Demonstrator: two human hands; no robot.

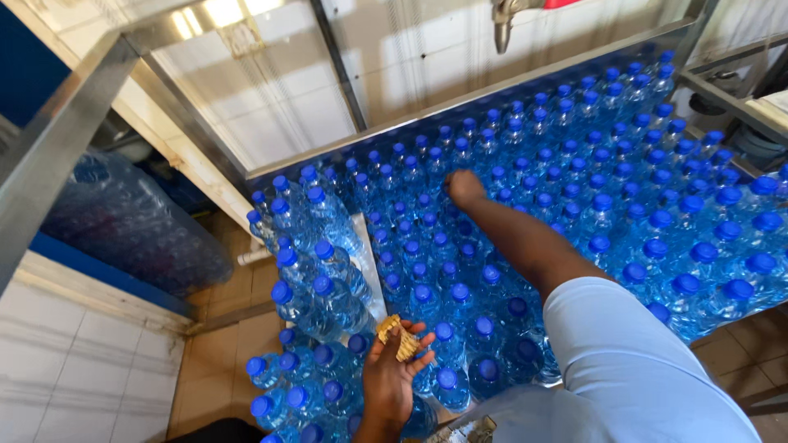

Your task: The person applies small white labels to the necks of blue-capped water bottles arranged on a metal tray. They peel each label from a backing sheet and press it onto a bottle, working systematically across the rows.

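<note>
Many clear plastic water bottles with blue caps [574, 189] stand packed together on a metal table. My right hand [464, 187] reaches far out over them and rests on the caps near the middle of the batch, fingers curled down on a bottle top. My left hand [392, 369] stays close to me at the bottom, palm up, holding a small bundle of yellowish strips or labels [400, 336] above the nearest bottles. A light blue sleeve covers my right upper arm.
A steel rail [492, 90] edges the far side of the table, with a reflective panel behind it. A steel post [57, 139] stands at the left. Wrapped bottle packs [131, 221] lie on the floor at left. Tiled floor shows below.
</note>
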